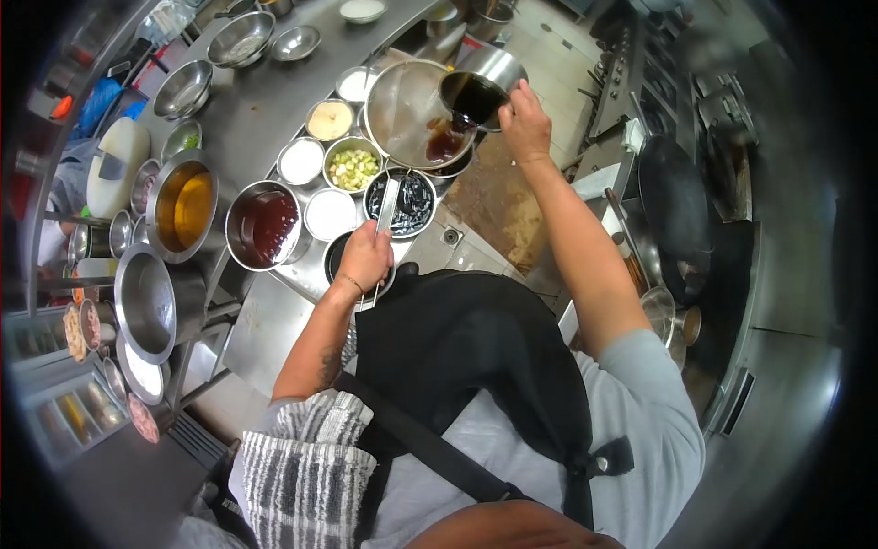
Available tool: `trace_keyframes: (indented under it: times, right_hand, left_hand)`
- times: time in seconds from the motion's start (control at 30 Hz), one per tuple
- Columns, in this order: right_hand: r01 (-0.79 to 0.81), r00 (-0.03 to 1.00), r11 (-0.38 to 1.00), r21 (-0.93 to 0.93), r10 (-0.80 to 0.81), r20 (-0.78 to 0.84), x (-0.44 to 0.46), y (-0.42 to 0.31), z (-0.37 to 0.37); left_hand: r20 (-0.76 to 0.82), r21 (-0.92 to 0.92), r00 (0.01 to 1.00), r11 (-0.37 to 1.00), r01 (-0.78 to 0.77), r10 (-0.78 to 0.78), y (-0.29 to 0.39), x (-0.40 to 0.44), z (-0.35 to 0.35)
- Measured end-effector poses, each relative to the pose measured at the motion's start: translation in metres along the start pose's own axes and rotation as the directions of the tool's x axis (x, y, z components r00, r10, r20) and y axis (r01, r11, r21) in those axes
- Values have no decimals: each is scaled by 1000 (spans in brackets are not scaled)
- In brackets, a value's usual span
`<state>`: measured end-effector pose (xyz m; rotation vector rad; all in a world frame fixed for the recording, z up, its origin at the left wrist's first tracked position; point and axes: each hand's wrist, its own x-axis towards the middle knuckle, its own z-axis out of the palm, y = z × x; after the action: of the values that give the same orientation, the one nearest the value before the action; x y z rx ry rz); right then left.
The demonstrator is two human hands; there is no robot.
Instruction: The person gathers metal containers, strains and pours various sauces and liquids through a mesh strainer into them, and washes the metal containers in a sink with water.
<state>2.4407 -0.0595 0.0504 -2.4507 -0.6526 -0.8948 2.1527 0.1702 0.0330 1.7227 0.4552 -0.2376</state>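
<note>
My left hand (367,257) is closed on the metal handle of a large round strainer (402,108), held over a container at the table edge. My right hand (525,122) grips a metal pot (494,69), tilted to the left. Dark liquid pours from the pot into the strainer, where a brown pool lies on the mesh. Below the strainer handle stands a bowl of black pieces (412,203). Beside it is a bowl of chopped green pieces (353,170). What lies under the strainer is mostly hidden.
A pot of dark red liquid (265,225), bowls of white contents (301,161) and a bowl of yellowish powder (329,120) stand to the left. Farther left are a bowl of amber liquid (186,206) and several metal bowls. A black wok (674,188) sits on the right.
</note>
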Motion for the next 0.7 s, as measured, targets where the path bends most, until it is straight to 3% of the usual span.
trace_keyframes:
  times: [0.7]
  right_hand:
    - [198,980,980,-2,-198,23,-12,-19,-30]
  left_hand:
    - [9,-34,1000,999,26,-26,1,-4,-1]
